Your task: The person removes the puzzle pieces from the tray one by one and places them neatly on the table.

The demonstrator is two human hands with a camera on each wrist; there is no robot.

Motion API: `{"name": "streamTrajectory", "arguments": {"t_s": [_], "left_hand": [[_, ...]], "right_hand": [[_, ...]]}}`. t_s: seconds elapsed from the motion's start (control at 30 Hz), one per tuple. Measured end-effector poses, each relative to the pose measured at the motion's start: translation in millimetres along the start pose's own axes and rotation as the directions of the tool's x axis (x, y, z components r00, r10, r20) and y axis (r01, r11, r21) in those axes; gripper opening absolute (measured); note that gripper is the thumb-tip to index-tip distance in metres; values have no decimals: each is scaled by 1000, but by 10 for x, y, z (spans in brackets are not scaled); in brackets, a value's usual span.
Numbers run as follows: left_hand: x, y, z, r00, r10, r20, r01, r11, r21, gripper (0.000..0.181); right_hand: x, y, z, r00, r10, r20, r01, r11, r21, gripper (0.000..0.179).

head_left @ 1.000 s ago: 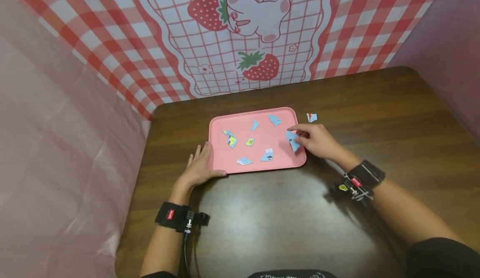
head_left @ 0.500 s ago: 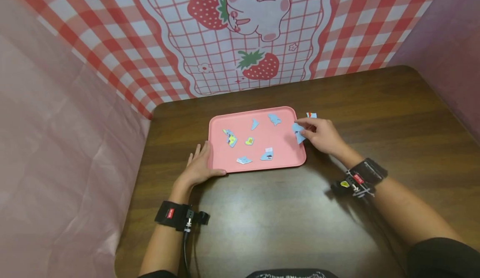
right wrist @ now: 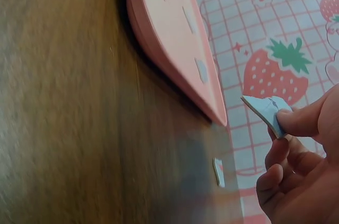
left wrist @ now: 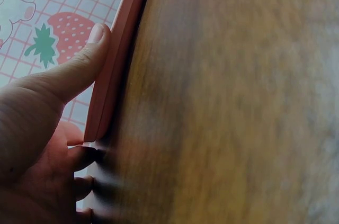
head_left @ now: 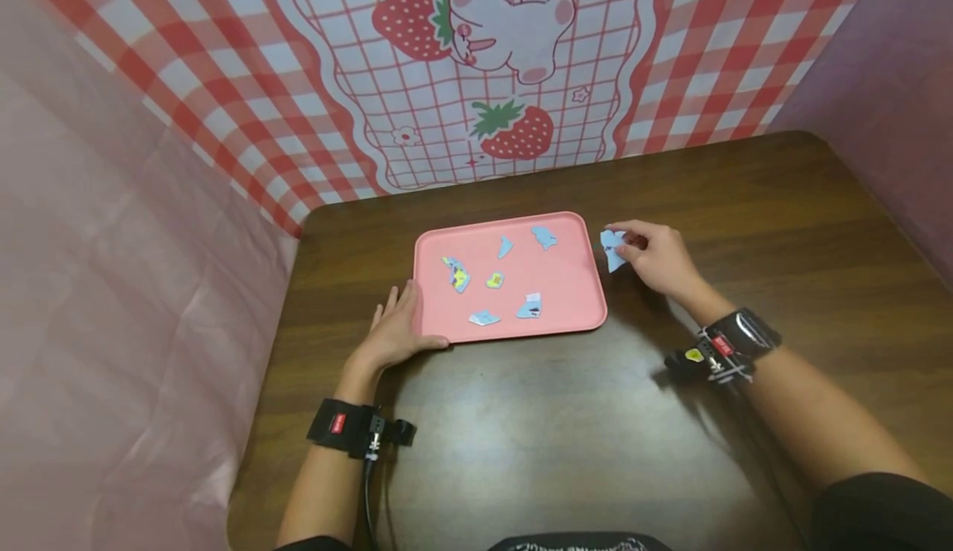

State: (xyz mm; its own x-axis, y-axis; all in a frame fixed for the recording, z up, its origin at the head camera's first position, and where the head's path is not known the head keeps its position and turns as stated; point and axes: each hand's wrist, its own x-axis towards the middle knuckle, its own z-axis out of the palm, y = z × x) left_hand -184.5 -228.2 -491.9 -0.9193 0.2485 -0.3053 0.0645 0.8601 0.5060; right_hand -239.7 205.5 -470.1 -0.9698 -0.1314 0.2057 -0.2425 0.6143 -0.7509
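Note:
My right hand (head_left: 661,260) pinches a light blue puzzle piece (head_left: 614,255) between thumb and fingers, just beyond the tray's right rim. In the right wrist view, this piece (right wrist: 263,112) is tilted and shows its thick edge. A small loose piece (right wrist: 219,172) lies on the table near that hand; the head view mostly hides it. My left hand (head_left: 393,332) rests against the near left corner of the pink tray (head_left: 554,315), its fingers extended along the left side. In the left wrist view, the thumb (left wrist: 85,65) lies along the tray's rim (left wrist: 114,70).
Several pieces are spread over the tray, among them a blue and yellow one (head_left: 457,275), a small yellow one (head_left: 495,280) and a blue one (head_left: 544,237). Brown wooden table (head_left: 506,427) surrounds the tray. A strawberry-print cloth (head_left: 514,63) hangs behind.
My right hand has moved right and slightly away, carrying the light blue piece from above the tray's right side to beyond its rim. My left hand has stayed in place.

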Motion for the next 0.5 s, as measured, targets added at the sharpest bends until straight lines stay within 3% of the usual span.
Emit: {"name": "streamTrajectory", "arguments": {"t_s": [0.5], "left_hand": [[11, -25, 12, 1000, 4, -4, -4, 1000, -9, 126]], "right_hand": [[146, 269, -178, 990, 100, -100, -105, 993, -46, 28]]}}
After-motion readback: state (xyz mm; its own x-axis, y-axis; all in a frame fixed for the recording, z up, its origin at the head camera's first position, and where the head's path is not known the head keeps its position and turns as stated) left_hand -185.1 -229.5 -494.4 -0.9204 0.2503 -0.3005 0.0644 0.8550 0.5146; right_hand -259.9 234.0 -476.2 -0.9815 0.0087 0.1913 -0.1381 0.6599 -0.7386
